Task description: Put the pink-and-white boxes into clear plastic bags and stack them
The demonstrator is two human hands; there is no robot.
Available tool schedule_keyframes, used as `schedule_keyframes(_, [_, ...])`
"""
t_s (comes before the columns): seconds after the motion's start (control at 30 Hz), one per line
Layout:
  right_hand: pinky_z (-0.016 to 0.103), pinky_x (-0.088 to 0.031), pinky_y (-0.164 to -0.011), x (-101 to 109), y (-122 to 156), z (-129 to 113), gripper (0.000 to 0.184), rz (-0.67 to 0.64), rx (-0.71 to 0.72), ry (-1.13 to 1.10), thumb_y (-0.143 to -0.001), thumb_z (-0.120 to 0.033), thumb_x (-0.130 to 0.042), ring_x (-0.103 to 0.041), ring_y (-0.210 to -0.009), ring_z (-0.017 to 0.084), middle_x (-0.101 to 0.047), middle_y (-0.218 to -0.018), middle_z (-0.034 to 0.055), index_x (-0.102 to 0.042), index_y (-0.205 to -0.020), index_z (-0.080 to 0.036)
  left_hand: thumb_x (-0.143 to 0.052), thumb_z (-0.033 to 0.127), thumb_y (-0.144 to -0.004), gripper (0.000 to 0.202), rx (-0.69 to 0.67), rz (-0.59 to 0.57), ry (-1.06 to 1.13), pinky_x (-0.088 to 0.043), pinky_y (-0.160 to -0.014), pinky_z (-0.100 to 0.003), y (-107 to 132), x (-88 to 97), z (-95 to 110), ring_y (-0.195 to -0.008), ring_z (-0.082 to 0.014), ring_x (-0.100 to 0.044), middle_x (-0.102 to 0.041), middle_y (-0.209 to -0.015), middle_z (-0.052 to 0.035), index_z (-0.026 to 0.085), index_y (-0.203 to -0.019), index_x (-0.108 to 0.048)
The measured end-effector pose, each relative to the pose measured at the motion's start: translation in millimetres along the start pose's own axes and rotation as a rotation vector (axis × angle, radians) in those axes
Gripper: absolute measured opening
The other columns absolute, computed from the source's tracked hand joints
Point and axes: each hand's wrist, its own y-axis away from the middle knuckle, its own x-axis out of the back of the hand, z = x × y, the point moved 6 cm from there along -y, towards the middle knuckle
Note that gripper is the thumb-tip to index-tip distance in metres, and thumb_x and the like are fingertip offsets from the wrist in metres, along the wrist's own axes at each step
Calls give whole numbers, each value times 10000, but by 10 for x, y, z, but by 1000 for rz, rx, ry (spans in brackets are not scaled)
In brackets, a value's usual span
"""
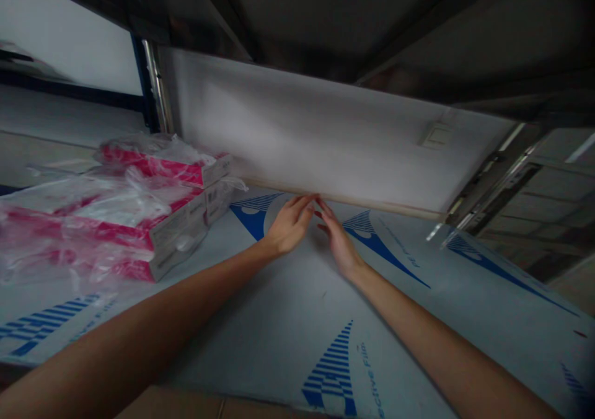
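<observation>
Both my arms reach forward across a low shelf [288, 320] covered in printed protective film. My left hand [290, 224] is near the shelf's back edge, its fingers stretched out. My right hand [338, 239] comes in from the other side, fingers extended and slightly apart. The fingertips of the two hands meet or nearly meet close to the wall; I cannot tell if they touch. Nothing shows in either hand. To the left of my left hand lie pink-and-white boxes [179, 220] in clear plastic bags.
A dark upper shelf [325, 28] hangs low overhead. Behind stands a white wall [297, 127] with a switch or socket plate [436, 135]. Metal posts rise at the left [158, 87] and right [493, 177]. Floor tiles [186, 403] show below the front edge.
</observation>
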Motion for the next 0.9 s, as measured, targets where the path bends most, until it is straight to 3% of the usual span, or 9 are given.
schedule_keyframes(0.07, [446,-467,-964,26,22,-3,408,35,30,101,-911,-510,-522,-621,-1166,271,-680,-1281,114,-700,-1156,-236,-379,329,-982,391,-15,-49,-249,-472,-1003,-377,24,6,-55,-1125,-233,-641,-712,-1184,-93,204,-1218,-665])
schedule_keyframes(0.13, [388,-489,-835,44,65,-59,291,63,47,218,-896,-460,-567,-682,-895,253,-755,-936,84,-727,-892,-217,-444,307,-938,314,10,-82,-431,-517,-854,-356,34,39,-136,-938,-243,-698,-752,-980,-82,211,-1071,-711])
schedule_keyframes(0.2, [324,-443,-664,20,117,-150,308,34,90,374,-908,-433,-562,-618,-646,207,-675,-666,25,-661,-707,-221,-485,295,-900,266,33,-71,-518,-514,-782,-355,23,115,-198,-833,-252,-707,-750,-870,-80,209,-981,-723])
schedule_keyframes(0.27, [298,-356,-579,-61,171,-247,362,-63,179,534,-916,-395,-556,-521,-536,170,-579,-553,-8,-568,-597,-225,-501,301,-881,257,43,-55,-573,-506,-774,-367,-2,202,-239,-812,-267,-708,-748,-838,-93,202,-949,-728])
schedule_keyframes(0.43, [294,-314,-596,-283,276,-354,342,-285,363,764,-907,-260,-523,-486,-553,149,-533,-565,-17,-472,-571,-223,-472,338,-896,323,110,-16,-705,-506,-770,-382,-49,420,-370,-815,-288,-711,-749,-825,-127,180,-980,-740])
schedule_keyframes(0.53, [295,-309,-595,-309,308,-386,348,-302,431,838,-912,-223,-498,-471,-544,139,-508,-554,-24,-460,-566,-218,-466,323,-899,327,171,17,-745,-513,-751,-371,-53,538,-478,-815,-280,-712,-751,-848,-129,177,-1002,-740])
schedule_keyframes(0.67, [309,-349,-648,-309,367,-576,323,-297,624,926,-922,-203,-488,-496,-597,158,-534,-588,-3,-503,-600,-213,-481,307,-916,301,217,35,-753,-523,-775,-379,-57,663,-603,-855,-277,-710,-746,-877,-127,182,-1015,-737])
schedule_keyframes(0.8, [308,-406,-715,-429,265,-956,239,-244,634,791,-947,-212,-491,-556,-696,175,-600,-686,18,-570,-722,-209,-546,333,-960,252,235,33,-722,-548,-835,-415,-47,768,-687,-922,-245,-686,-716,-995,-106,164,-1073,-695])
schedule_keyframes(0.9, [296,-443,-761,-727,84,-1328,159,-195,582,561,-954,-212,-497,-603,-761,169,-658,-785,27,-620,-854,-209,-601,373,-960,294,202,31,-675,-562,-853,-404,-3,827,-676,-977,-213,-659,-667,-1121,-89,150,-1146,-644])
